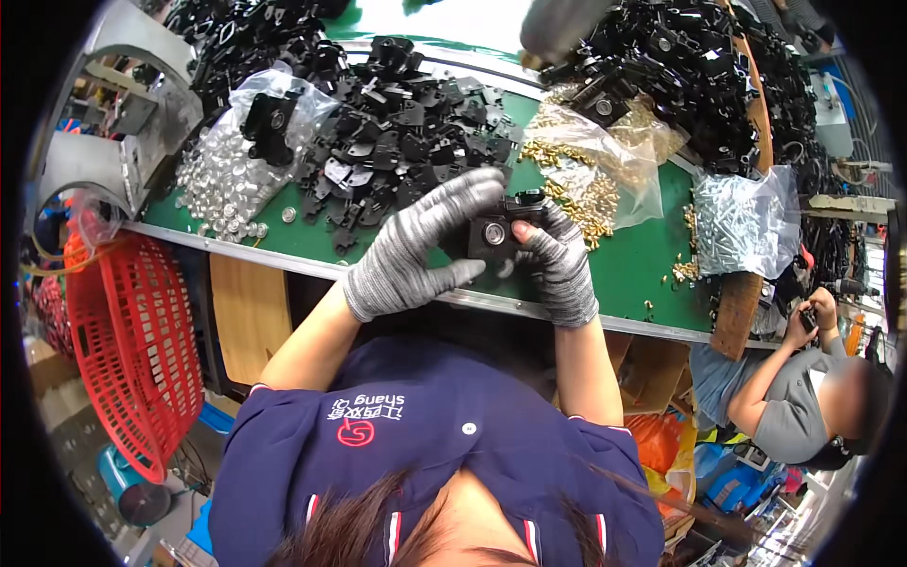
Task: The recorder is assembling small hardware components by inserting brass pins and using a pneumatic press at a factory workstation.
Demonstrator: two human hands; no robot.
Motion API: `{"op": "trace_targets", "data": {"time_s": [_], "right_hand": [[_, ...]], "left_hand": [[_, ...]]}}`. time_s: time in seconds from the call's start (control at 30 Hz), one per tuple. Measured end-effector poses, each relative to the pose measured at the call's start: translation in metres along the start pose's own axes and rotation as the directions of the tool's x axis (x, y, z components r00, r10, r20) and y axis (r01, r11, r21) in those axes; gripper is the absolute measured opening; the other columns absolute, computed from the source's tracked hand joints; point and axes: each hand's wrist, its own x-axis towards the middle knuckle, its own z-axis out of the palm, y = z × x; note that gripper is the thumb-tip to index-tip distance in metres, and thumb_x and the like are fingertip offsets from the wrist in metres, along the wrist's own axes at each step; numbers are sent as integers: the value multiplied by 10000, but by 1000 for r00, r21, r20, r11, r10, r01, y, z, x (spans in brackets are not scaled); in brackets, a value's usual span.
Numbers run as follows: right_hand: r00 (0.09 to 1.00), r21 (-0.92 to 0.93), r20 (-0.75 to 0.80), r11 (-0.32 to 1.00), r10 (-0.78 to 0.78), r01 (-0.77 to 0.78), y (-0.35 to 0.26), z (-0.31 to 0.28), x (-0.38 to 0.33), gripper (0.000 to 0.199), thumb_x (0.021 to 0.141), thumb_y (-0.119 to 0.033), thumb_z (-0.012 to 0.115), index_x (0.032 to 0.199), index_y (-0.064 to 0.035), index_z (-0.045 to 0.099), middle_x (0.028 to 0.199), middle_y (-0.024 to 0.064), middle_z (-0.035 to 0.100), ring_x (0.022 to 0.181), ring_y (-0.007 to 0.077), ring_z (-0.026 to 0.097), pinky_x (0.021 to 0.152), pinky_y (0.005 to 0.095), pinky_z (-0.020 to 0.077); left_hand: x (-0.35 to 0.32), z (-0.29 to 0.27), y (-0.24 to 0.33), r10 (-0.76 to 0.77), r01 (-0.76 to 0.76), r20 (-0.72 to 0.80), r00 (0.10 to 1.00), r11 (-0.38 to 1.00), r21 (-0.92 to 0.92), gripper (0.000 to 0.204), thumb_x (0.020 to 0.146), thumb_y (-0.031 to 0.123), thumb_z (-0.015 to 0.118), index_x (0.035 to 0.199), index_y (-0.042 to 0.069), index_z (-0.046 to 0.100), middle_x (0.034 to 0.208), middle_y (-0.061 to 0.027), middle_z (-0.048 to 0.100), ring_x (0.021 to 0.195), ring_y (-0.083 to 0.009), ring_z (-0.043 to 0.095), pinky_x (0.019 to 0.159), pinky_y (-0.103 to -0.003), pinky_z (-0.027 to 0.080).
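Observation:
My right hand [565,272], in a grey knit glove with the thumb tip bare, grips a small black bracket-like part [480,244] with a round silver piece set in its face. My left hand [402,255], gloved the same way, is beside the part with its fingers stretched and thumb apart. Whether its fingertips touch the part I cannot tell. Just beyond the hands lies a heap of flat black pieces [387,137]. Left of it, clear round rollers [227,189] spill from a plastic bag, with a black part [271,128] on top. Brass fittings [593,194] lie at the right.
A bag of silver pins [746,222] sits by a wooden strip [737,317] on the green table [633,283]. Black parts [694,71] pile up at the far right. A grey machine [142,113] and red basket [132,350] stand left. Another person [789,406] sits at right, holding something small.

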Motion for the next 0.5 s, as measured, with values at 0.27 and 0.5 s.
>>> {"op": "trace_targets", "data": {"time_s": [0.27, 0.5], "right_hand": [[902, -423, 243, 798, -356, 429, -6, -9, 2, 364, 858, 23, 652, 1216, -29, 618, 1101, 117, 697, 983, 231, 690, 878, 324, 554], [726, -671, 542, 301, -424, 677, -4, -19, -4, 493, 802, 91, 600, 1262, -86, 617, 1229, 162, 658, 1092, 354, 665, 960, 389, 534]], "left_hand": [[-14, 0, 2, -133, 136, 48, 990, 989, -55, 617, 747, 51, 798, 1334, 66, 610, 1346, -143, 608, 1179, -285, 637, 944, -359, 535], [-20, 8, -7, 85, -58, -31, 996, 858, 510, 461, 759, 50, 768, 1209, 67, 675, 1108, -126, 699, 987, -316, 695, 847, -382, 568]]}}
